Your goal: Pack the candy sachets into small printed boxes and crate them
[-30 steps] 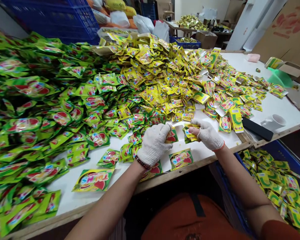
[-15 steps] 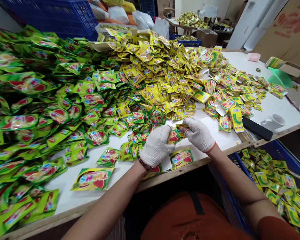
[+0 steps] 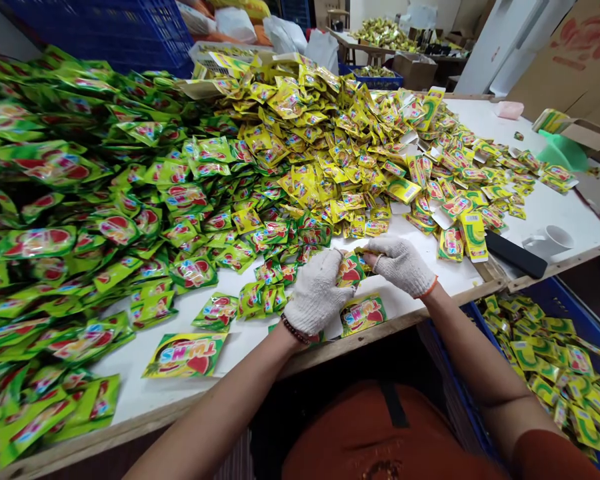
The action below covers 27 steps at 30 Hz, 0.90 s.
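Note:
My left hand (image 3: 317, 292), in a white knit glove, is closed around a small printed carton (image 3: 349, 268) with red, green and yellow artwork. Close on its right, my gloved right hand (image 3: 403, 268) pinches a small yellow packet (image 3: 366, 256) at the carton's end; the fingers hide most of it. Just below both hands, a printed TWINS carton (image 3: 364, 316) lies by the table edge. Another flat TWINS carton (image 3: 185, 356) rests left of my left forearm. Several green packets (image 3: 263, 300) lie beside my left hand.
Green packets (image 3: 105, 227) heap up on the left, yellow packets (image 3: 300, 100) at the middle back. Finished-looking small boxes (image 3: 474, 237) lie to the right, near a black phone-like object (image 3: 515, 255) and a white mug (image 3: 550, 241). A blue crate (image 3: 570, 300) of boxes stands below the table.
My right hand has shifted slightly to the right. The carton in my left hand shows a little more of its printed face. The piles look the same.

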Tool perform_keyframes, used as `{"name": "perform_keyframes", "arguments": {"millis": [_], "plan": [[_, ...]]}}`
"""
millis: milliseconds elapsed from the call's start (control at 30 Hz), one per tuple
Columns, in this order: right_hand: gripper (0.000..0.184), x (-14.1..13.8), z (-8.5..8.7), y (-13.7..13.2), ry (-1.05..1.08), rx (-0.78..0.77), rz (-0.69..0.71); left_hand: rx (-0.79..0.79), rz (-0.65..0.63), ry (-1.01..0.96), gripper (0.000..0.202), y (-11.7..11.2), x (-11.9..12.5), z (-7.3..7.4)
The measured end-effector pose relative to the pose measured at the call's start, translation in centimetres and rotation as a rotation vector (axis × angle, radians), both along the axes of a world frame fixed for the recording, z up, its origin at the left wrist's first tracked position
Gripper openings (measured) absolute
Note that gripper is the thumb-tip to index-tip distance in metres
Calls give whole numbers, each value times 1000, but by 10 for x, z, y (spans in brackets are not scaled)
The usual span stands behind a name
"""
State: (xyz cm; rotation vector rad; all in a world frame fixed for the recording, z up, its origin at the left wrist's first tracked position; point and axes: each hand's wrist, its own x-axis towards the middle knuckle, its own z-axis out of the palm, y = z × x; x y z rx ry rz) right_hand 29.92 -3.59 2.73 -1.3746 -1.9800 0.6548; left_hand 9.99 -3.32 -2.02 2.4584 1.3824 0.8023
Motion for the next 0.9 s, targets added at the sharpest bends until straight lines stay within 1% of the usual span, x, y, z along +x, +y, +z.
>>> {"name": "perform_keyframes", "arguments": {"millis": [67,167,233,300,333,400,433,500,567,667,700,733,800,833,867,900], "plan": [[16,2,2,0,19,-7,61,0,-28,-6,41,2,-2,2],[17,9,6,1,12,-92,165,50,-93,78,47,4,-4,7],[18,11,9,0,-51,-135,172,96,-120,157,53,4,-4,11],[16,6,11,-2,-161,-145,115,131,-132,224,55,3,-3,14],[14,2,10,-4,-229,-127,65,140,-133,253,55,2,-2,14],[11,-8,8,-7,-356,-60,-39,147,-123,296,52,0,-1,15],[11,-13,6,-8,-385,-20,-77,145,-111,306,51,-1,0,14],[10,-19,1,-8,-333,25,-111,132,-84,293,51,-2,1,14],[10,-19,-5,-6,-190,9,-120,110,-71,260,52,-2,1,14],[10,-14,-12,-5,-53,18,-172,82,-79,250,50,-1,1,14],[10,-11,-13,-6,-38,17,-154,82,-86,259,50,-1,0,14],[9,-7,-14,-7,-22,-4,-109,86,-92,270,50,0,-1,14],[11,0,-15,-12,29,-106,-12,94,-107,285,52,0,-3,14],[13,4,-15,-14,50,-158,-1,97,-118,287,52,1,-4,13],[14,6,-15,-16,59,-188,-26,100,-129,285,52,1,-4,13],[14,8,-16,-17,49,-192,-82,104,-136,281,52,1,-4,12]]}}
